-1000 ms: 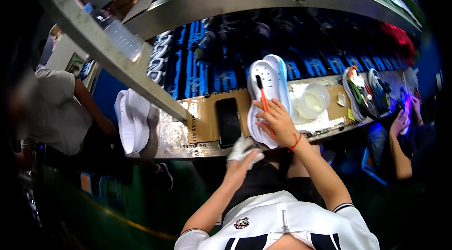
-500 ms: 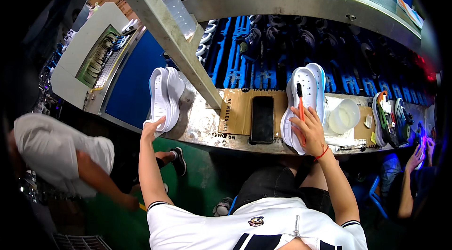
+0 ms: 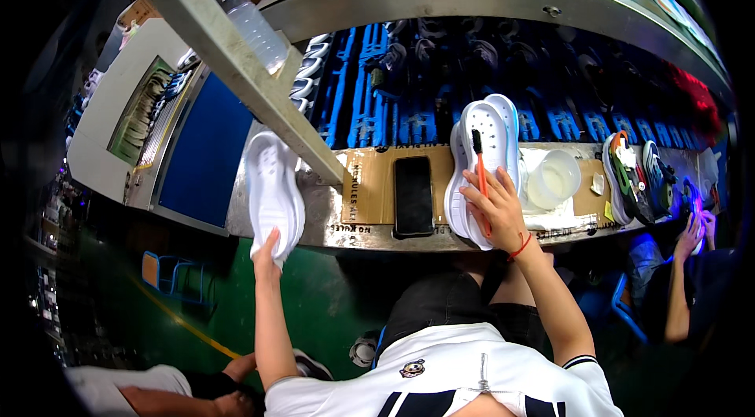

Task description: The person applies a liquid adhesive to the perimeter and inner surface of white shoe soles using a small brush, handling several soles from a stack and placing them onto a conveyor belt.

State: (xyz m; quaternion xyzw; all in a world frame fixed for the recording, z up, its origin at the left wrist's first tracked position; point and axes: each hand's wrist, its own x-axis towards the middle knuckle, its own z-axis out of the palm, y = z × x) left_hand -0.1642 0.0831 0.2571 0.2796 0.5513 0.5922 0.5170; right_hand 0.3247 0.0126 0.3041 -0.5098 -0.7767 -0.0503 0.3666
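My left hand [image 3: 266,253] grips one end of a white shoe sole [image 3: 273,181], thumb on its inner face. That sole is held at the left end of the bench, its dimpled hollow side turned up. In my right hand [image 3: 499,209] is a brush [image 3: 482,167] with an orange handle and black bristles. The brush lies across a pair of white soles [image 3: 489,120] that rest side by side on the bench, one with a light blue edge. My right fingers lie over the nearer sole and partly hide it.
Between the soles lies a black phone [image 3: 414,195] on cardboard [image 3: 370,201]. A translucent cup [image 3: 555,181] stands right of the pair, then several shoes [image 3: 621,189]. A metal post [image 3: 228,63] slants at left. Blue racks [image 3: 366,95] run behind. Other people sit right [image 3: 683,275] and bend lower left [image 3: 134,389].
My left hand has drawn the white sole toward me and turned its hollow side up. My right hand stays on the brush and pair. The person at left has moved lower in view.
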